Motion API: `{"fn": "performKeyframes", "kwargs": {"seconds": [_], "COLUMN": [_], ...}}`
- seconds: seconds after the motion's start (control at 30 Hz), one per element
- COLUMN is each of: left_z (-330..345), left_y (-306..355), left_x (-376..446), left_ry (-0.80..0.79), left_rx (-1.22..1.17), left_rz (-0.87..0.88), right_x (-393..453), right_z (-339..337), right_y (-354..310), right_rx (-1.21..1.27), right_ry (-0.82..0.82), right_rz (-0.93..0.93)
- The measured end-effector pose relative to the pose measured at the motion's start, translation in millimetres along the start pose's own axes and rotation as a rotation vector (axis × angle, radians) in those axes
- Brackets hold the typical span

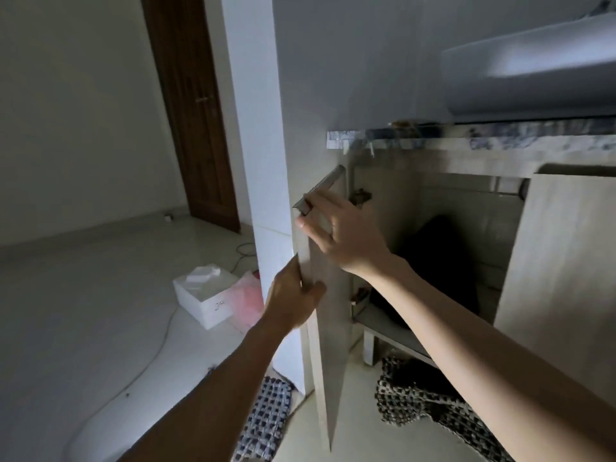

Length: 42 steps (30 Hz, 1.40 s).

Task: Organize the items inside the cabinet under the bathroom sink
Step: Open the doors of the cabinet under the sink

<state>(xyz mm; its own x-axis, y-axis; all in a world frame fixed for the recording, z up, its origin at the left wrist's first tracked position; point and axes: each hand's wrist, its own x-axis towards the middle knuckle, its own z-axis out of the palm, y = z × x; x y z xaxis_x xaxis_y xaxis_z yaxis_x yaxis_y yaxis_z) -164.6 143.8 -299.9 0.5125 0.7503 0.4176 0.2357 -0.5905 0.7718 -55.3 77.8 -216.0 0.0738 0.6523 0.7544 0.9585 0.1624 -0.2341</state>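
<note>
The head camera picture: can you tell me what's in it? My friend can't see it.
Two hands hold the open left cabinet door under a bathroom sink: the left hand grips its edge, the right hand touches near its handle. Something dark sits inside the cabinet, a checked mat lies below, and a white box stands on the floor.

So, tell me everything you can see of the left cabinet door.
The left cabinet door is a flat, pale panel with a faint wood-grain look, swung wide open so it shows nearly edge-on beside the white wall pillar. A dark metal bar handle runs along its upper part. A hinge shows at the cabinet side. The right hand touches the handle at the upper part; the left hand grips the door's outer edge lower down. Its bottom hangs above the patterned mat.
</note>
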Motion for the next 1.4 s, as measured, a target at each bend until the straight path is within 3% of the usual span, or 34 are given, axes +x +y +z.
{"fn": "performKeyframes", "kwargs": {"seconds": [0.23, 0.5, 0.6, 0.7, 0.8, 0.97, 1.07, 1.23, 1.4], "left_z": [-58, -58, -58, -41, 2, 97, 157, 238, 280], "left_y": [-47, -50, -26, -7, 7, 46, 83, 154, 181], "left_x": [25, 30, 19, 7, 7, 28, 41, 83, 113], "left_ry": [0.129, 0.201, 0.415, 0.569, 0.387, -0.191, -0.445, -0.653, -0.734], "left_rx": [0.21, 0.386, 0.473, 0.358, 0.201, -0.033, -0.076, -0.162, -0.317], "left_rz": [-0.212, -0.34, -0.204, 0.172, 0.355, 0.251, 0.259, 0.361, 0.272], "right_x": [49, 66, 64, 46, 13, -57, -91, -118, -116], "right_z": [63, 80, 67, 37, -13, -105, -154, -207, -223], "right_y": [-29, -36, -29, -10, 19, 76, 105, 130, 155], "right_rx": [-0.214, -0.178, -0.066, 0.053, 0.053, -0.185, -0.43, -0.721, -0.869], "right_ry": [-0.122, -0.235, -0.32, -0.202, 0.001, 0.107, 0.073, 0.019, -0.094], "right_rz": [0.003, 0.111, 0.173, 0.227, 0.4, 0.701, 0.814, 0.901, 0.915]}}
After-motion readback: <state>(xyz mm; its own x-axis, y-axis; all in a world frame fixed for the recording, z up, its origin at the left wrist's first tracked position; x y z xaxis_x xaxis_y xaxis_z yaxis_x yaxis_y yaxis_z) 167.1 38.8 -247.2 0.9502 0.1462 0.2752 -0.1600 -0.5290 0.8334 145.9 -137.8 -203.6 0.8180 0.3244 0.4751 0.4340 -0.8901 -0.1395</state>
